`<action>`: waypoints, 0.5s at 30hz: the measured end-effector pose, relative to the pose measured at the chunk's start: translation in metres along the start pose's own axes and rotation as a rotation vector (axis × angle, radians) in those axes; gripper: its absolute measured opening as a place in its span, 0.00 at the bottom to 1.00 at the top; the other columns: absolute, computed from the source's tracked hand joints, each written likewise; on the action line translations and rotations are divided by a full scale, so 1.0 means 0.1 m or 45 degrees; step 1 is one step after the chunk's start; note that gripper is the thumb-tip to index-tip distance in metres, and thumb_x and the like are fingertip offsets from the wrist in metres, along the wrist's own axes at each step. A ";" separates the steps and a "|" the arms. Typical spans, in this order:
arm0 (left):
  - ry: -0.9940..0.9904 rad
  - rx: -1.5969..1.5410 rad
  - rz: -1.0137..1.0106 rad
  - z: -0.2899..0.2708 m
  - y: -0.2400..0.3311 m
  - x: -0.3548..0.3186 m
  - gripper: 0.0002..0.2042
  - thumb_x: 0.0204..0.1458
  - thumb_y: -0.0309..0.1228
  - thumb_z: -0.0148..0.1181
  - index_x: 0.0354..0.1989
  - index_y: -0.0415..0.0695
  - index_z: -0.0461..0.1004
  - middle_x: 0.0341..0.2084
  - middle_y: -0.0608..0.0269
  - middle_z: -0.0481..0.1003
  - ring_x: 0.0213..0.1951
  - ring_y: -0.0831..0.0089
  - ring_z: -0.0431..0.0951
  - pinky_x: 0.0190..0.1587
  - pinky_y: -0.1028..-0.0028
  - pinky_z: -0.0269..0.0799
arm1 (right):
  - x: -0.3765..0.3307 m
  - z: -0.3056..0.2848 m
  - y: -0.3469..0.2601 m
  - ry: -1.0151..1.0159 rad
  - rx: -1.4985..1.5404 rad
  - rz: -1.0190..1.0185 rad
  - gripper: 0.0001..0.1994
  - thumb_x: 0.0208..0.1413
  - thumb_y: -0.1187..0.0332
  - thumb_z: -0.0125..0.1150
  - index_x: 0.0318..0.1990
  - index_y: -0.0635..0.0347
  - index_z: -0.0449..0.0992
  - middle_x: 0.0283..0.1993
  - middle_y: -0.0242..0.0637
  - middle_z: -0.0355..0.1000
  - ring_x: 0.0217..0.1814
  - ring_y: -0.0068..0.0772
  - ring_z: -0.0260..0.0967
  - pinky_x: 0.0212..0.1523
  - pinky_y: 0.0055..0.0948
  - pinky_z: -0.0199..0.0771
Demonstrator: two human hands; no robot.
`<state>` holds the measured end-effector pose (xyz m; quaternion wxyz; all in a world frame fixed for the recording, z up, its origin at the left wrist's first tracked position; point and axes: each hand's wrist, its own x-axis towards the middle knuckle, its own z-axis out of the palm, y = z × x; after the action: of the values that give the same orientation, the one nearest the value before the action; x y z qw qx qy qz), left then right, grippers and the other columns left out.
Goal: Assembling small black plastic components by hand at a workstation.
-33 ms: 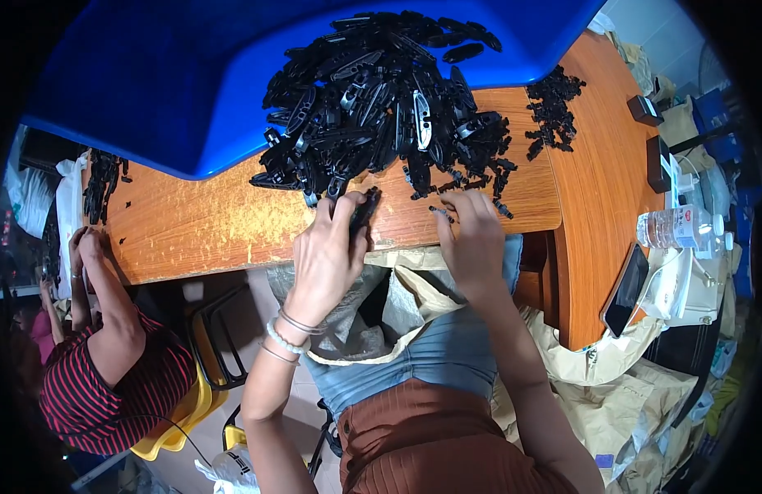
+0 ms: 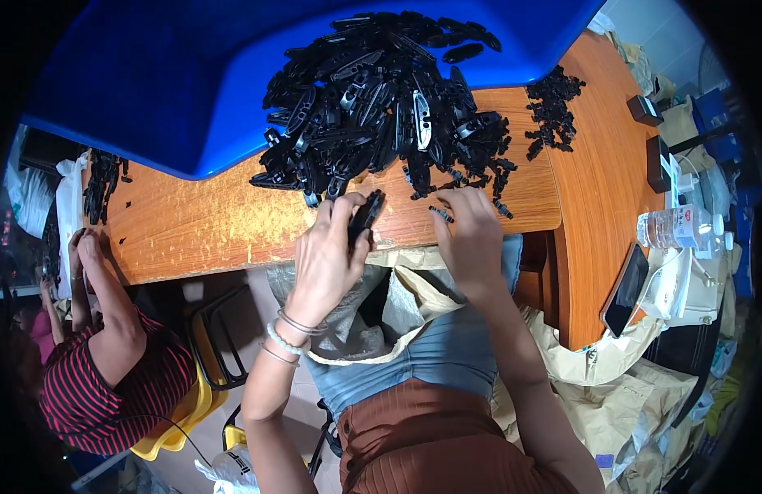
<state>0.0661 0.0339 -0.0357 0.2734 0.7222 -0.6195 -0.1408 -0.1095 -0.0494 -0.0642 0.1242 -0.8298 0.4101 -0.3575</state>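
Pinched between the thumb and fingers of my left hand (image 2: 325, 255) is a long black plastic part (image 2: 365, 217), held tilted just above the table's near edge. My right hand (image 2: 473, 251) is closed, thumb against fingers, on a small black plastic clip (image 2: 441, 215) a short way to the right. Beyond both hands rises a big pile of black oval plastic parts (image 2: 373, 107), some with shiny faces. Small black clips (image 2: 500, 169) lie loose at the pile's right side, close to my right fingertips.
A large blue bin (image 2: 175, 123) lies tipped behind the pile on the wooden table (image 2: 208, 222). More clips (image 2: 554, 111) sit farther right. A water bottle (image 2: 669, 228) and phone (image 2: 626, 290) are at right. An open sack (image 2: 422, 305) covers my lap; another person (image 2: 118, 370) works at left.
My left hand has turned very slightly, showing more of the long black part. My right hand has shifted a touch to the left with the clip.
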 end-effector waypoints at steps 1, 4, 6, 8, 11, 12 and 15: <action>-0.073 -0.215 -0.098 -0.01 0.01 0.00 0.22 0.44 0.20 0.59 0.50 0.44 0.61 0.32 0.55 0.67 0.24 0.68 0.70 0.26 0.72 0.66 | 0.05 0.00 0.00 -0.002 0.025 -0.087 0.09 0.45 0.79 0.58 0.37 0.66 0.72 0.32 0.43 0.69 0.31 0.41 0.68 0.32 0.33 0.68; -0.062 -0.776 -0.200 0.08 -0.04 -0.01 0.24 0.44 0.15 0.58 0.50 0.42 0.60 0.27 0.64 0.70 0.23 0.80 0.67 0.27 0.79 0.66 | 0.08 0.04 0.03 -0.047 0.256 -0.089 0.07 0.47 0.80 0.56 0.36 0.69 0.73 0.34 0.43 0.70 0.30 0.36 0.70 0.29 0.28 0.68; -0.058 -1.353 -0.201 0.09 -0.07 -0.05 0.23 0.43 0.12 0.58 0.49 0.38 0.61 0.29 0.64 0.74 0.26 0.82 0.72 0.33 0.80 0.73 | 0.09 -0.05 -0.03 -0.163 0.848 0.235 0.07 0.49 0.80 0.55 0.37 0.70 0.73 0.34 0.42 0.70 0.29 0.32 0.70 0.28 0.25 0.69; -0.157 -1.361 -0.258 0.06 -0.05 -0.07 0.21 0.44 0.13 0.58 0.47 0.37 0.63 0.32 0.62 0.74 0.29 0.82 0.74 0.34 0.80 0.73 | 0.06 -0.14 -0.08 -0.253 1.537 0.550 0.09 0.52 0.82 0.50 0.39 0.73 0.74 0.32 0.41 0.71 0.28 0.24 0.70 0.26 0.19 0.70; -0.221 -1.357 -0.302 0.01 0.07 -0.10 0.14 0.44 0.14 0.59 0.41 0.33 0.68 0.34 0.59 0.75 0.37 0.77 0.77 0.39 0.80 0.75 | -0.01 -0.18 -0.13 -0.197 1.712 0.628 0.08 0.52 0.81 0.51 0.38 0.73 0.74 0.30 0.42 0.72 0.26 0.25 0.71 0.26 0.18 0.70; -0.154 -1.228 -0.181 0.01 0.10 -0.10 0.12 0.44 0.15 0.60 0.39 0.33 0.69 0.34 0.58 0.75 0.36 0.77 0.78 0.39 0.81 0.75 | -0.03 -0.20 -0.13 -0.197 1.715 0.625 0.08 0.52 0.81 0.51 0.38 0.73 0.74 0.30 0.42 0.72 0.26 0.25 0.71 0.26 0.18 0.70; -0.122 -1.246 -0.169 -0.02 0.20 -0.13 0.10 0.45 0.17 0.63 0.37 0.33 0.73 0.32 0.57 0.77 0.35 0.77 0.78 0.39 0.81 0.75 | -0.06 -0.27 -0.18 -0.187 1.636 0.603 0.08 0.52 0.81 0.51 0.38 0.73 0.74 0.30 0.44 0.73 0.27 0.27 0.72 0.26 0.18 0.70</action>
<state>0.0479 0.0455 -0.0244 0.5422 0.5398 -0.4452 -0.4653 -0.1201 -0.0311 -0.0394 0.6937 -0.5017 0.2776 -0.4359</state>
